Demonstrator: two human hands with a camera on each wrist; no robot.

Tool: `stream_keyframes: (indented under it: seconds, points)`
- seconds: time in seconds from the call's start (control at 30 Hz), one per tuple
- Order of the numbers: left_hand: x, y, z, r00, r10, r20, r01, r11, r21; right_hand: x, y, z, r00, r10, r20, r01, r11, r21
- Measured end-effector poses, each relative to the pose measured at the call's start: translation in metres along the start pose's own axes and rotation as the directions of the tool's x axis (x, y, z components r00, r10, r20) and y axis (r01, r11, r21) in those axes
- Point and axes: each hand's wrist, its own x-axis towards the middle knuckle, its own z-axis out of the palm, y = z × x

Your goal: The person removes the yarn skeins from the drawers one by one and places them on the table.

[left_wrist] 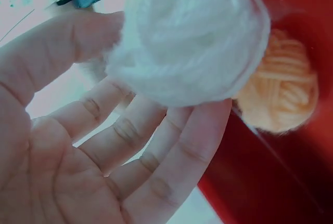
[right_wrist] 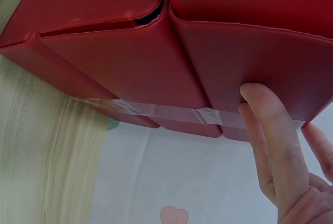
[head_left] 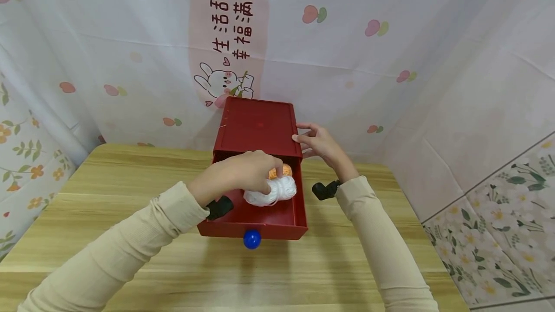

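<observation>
Thumb and fingertips of my left hand (head_left: 243, 172) pinch a bundle of white yarn (head_left: 284, 189) from opposite sides, spread only about as wide as the bundle. It is inside the pulled-out drawer (head_left: 260, 215), back from the blue knob (head_left: 252, 239) on the front; whether it touches the drawer's bottom, I can't tell. An orange ball of yarn (head_left: 287, 171) is just behind it, nearer the red box (head_left: 260, 126). Farthest right, my right hand (head_left: 321, 146) has its fingers loosely spread against the box's side, thumb at the top edge.
</observation>
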Motion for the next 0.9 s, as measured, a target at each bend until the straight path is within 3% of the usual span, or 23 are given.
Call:
stream_keyframes:
  seconds: [0.2,0.5,0.73,0.9]
  points:
    - [-0.009,-0.003,-0.009,0.998,0.033,-0.051,-0.036,0.998,-0.047,0.001,-0.001,0.000,1.000,0.000,-0.003,0.000,1.000,-0.013]
    - [-0.027,-0.010,-0.023,0.992,0.034,-0.124,-0.048,0.993,-0.107,0.002,0.000,0.000,1.000,0.009,-0.005,-0.009,1.000,-0.020]
    - [-0.051,-0.025,-0.027,0.968,0.023,-0.248,-0.065,0.984,-0.165,0.001,-0.001,0.001,1.000,0.006,-0.013,-0.006,1.000,-0.012]
    - [-0.074,-0.041,-0.027,0.943,-0.016,-0.333,-0.052,0.980,-0.194,0.000,-0.001,0.000,1.000,0.015,-0.012,-0.015,1.000,-0.001]
